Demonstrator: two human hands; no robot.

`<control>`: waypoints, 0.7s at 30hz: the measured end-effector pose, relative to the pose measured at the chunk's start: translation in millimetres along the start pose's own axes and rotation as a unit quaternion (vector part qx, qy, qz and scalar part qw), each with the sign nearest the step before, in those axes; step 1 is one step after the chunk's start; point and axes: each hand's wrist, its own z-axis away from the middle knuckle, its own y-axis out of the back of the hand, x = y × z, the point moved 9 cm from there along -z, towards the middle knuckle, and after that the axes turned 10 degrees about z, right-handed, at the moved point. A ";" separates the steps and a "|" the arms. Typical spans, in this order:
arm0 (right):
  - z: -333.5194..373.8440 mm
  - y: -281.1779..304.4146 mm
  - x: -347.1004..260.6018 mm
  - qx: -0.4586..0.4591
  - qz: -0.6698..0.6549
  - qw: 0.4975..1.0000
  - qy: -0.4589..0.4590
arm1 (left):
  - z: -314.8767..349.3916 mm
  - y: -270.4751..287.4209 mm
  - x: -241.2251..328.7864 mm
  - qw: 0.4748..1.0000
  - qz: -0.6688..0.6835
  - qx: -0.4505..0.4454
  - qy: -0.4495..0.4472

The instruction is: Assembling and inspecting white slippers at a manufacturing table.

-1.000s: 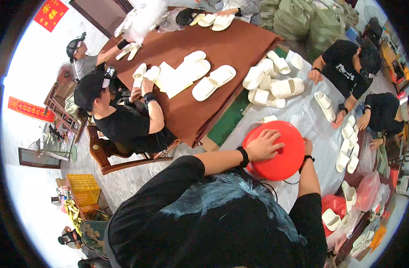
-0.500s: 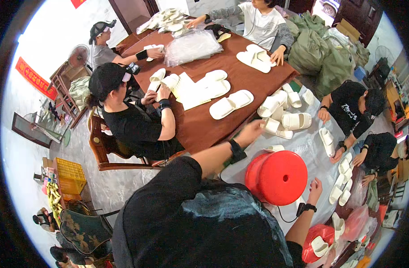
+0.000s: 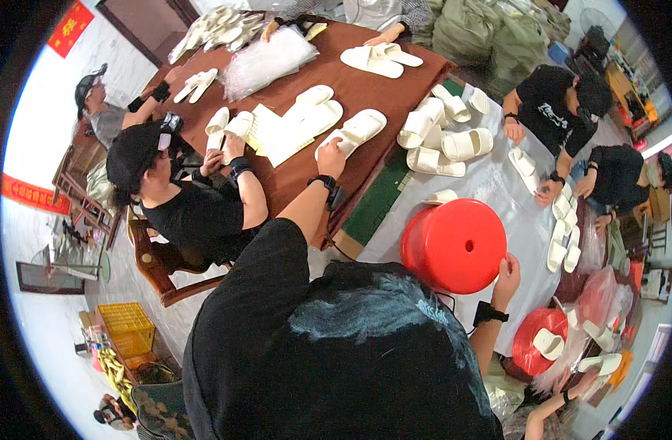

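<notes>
My left hand (image 3: pixel 331 158) reaches over the brown table's near edge. Its fingers are closed at the near end of a white slipper (image 3: pixel 359 132), one of a pair lying there. Beside the red plastic stool (image 3: pixel 453 246) is my right hand (image 3: pixel 506 282), its fingers partly spread by the stool's rim and holding nothing that I can see. Several loose white slippers (image 3: pixel 468 144) lie heaped on the grey-covered surface just right of the table. Another white pair (image 3: pixel 314 114) rests beyond mine, next to pale paper sheets (image 3: pixel 277 143).
At the left a seated co-worker (image 3: pixel 182 191) handles slippers. Across the table sits clear plastic wrapping (image 3: pixel 270 62), near a slipper heap (image 3: pixel 211 33). Co-workers on the right handle slippers (image 3: pixel 525 169). A red tape roll (image 3: pixel 530 330) lies lower right; green sacks (image 3: pixel 468 44) stand behind.
My left hand has moved left from beside the loose slippers to the slipper pair on the brown table. My right hand has come closer to the red stool. The whole view has shifted.
</notes>
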 end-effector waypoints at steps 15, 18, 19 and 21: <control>34.0 23.7 -28.5 0.080 0.131 0.988 -0.022 | -29.5 -35.7 -10.0 0.991 -0.098 -0.067 0.058; 33.6 28.2 -46.2 0.103 0.143 0.984 0.003 | -22.6 -18.0 20.2 0.992 -0.006 -0.042 -0.121; 32.5 29.5 -52.7 0.112 0.147 0.983 0.011 | -19.4 -14.1 36.0 0.991 0.040 -0.038 -0.121; 28.9 30.5 -65.8 0.124 0.151 0.981 0.017 | -10.6 -5.2 74.6 0.988 0.079 -0.050 -0.121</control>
